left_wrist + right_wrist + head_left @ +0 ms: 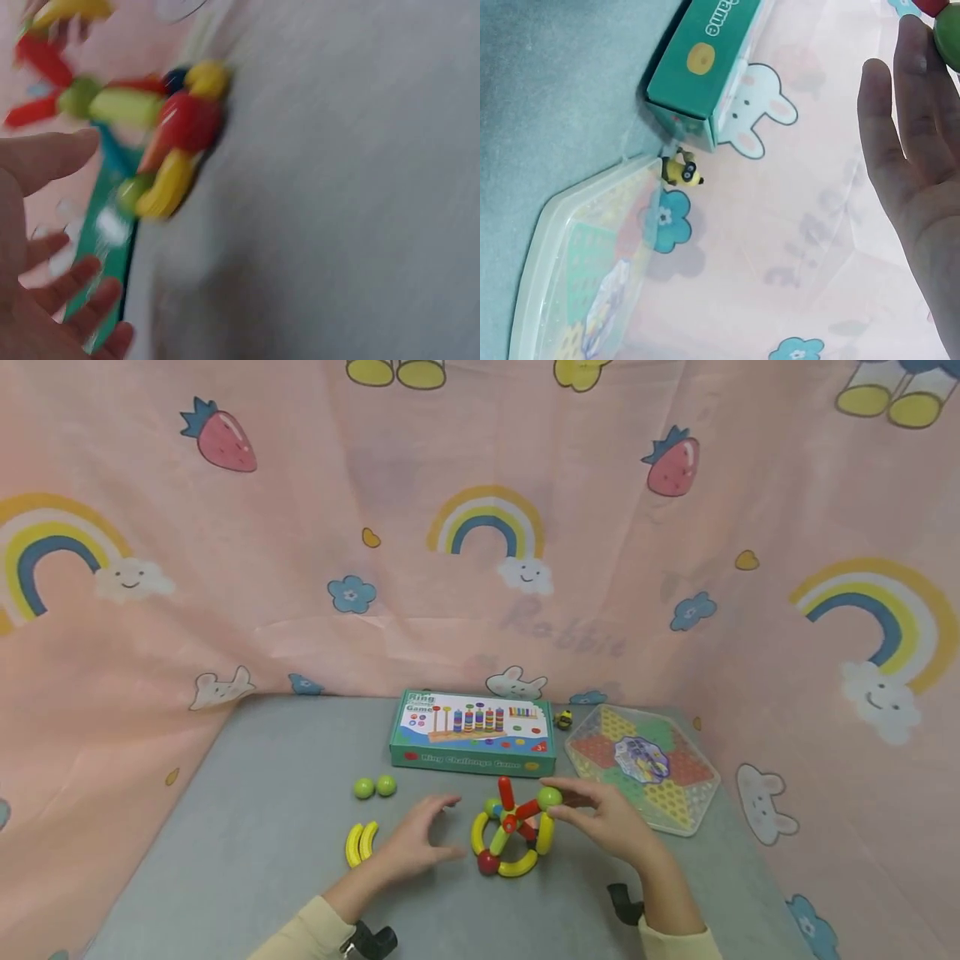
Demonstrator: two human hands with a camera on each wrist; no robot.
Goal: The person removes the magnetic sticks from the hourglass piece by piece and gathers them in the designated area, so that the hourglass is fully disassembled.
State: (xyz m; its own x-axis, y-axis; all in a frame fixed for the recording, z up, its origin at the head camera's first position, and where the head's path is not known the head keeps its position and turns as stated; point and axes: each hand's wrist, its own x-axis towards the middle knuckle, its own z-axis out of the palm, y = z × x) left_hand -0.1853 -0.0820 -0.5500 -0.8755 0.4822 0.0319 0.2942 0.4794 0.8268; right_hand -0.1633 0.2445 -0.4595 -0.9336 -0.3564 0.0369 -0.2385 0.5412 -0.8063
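Observation:
A toy structure [510,827] of colored rods, balls and curved yellow pieces stands on the grey table. My right hand [611,818] pinches a green ball [550,797] between thumb and fingertips, at the outer end of a red rod [528,809]. In the right wrist view this green ball [949,36] is cut off by the frame edge. My left hand [416,839] is held apart from the structure, to its left, with thumb and fingers spread and nothing between them. A red ball [191,120] joins yellow curved pieces at the base in the blurred left wrist view.
Two loose green balls [375,787] and two yellow curved pieces [361,843] lie at the left. Behind stands a green Ring Challenge Game box [472,762], with a small bee-like figure [564,719] beside it. A clear-edged star game board [678,772] lies at the right.

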